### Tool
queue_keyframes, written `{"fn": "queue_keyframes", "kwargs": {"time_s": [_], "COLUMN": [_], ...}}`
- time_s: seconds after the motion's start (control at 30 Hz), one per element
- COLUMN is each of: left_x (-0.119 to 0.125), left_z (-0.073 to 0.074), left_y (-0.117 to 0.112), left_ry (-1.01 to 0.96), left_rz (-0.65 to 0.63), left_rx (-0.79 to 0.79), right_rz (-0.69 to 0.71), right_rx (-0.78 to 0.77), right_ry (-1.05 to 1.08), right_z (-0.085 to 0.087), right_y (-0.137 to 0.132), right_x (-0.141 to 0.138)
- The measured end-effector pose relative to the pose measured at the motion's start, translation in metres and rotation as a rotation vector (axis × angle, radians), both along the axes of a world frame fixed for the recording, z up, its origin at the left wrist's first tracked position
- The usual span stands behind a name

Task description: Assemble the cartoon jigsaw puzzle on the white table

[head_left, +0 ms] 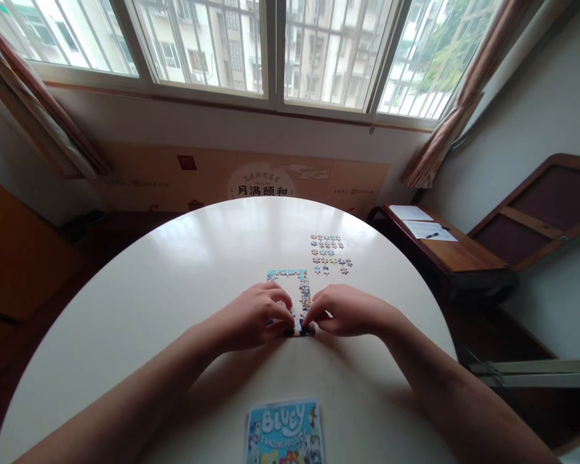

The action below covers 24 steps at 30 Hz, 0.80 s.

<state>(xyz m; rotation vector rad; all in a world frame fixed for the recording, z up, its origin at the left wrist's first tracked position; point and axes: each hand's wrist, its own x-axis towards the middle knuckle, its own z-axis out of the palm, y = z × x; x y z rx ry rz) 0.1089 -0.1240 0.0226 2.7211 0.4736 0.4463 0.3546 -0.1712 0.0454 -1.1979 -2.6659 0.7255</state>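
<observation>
A partly joined jigsaw puzzle (305, 290) lies on the white table, its border pieces forming an upright rectangle with a bare middle. My left hand (261, 316) is bent over its left side, fingers curled down onto pieces near the bottom edge and covering much of that side. From the right, my right hand (343, 310) reaches to the lower right corner, thumb and finger pinched at a dark blue puzzle piece (303, 323). The fingertips of both hands are close together. Exactly what the left fingers grip is partly hidden by the hand.
Loose puzzle pieces (326, 243) lie in rows behind the right hand. A blue "Bluey" picture sheet (284, 432) is at the near side of the round table (140, 303). Papers (428, 230) and a pen rest on a wooden side table (464, 254). Windows stand beyond.
</observation>
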Motion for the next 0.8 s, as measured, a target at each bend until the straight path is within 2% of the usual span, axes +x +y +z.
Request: {"fn": "queue_keyframes", "kwargs": {"time_s": [0.27,0.43,0.6,0.8], "left_x": [-0.003,-0.008,-0.020,-0.032], "left_z": [0.000,-0.004,-0.012,-0.028], "left_y": [-0.002,0.003,0.025,0.050], "left_ry": [0.058,-0.110,-0.399,-0.592], "left_rz": [0.019,0.081,0.338,0.673], "left_rx": [0.015,0.034,0.074,-0.023], "right_rz": [-0.001,0.008,-0.008,-0.018], "right_rx": [0.022,0.024,0.011,0.039], "right_ry": [0.029,0.048,0.065,0.057], "right_z": [-0.002,-0.004,-0.005,-0.009], "right_y": [0.000,0.002,0.003,0.002], "right_x": [-0.003,-0.003,-0.003,-0.006]}}
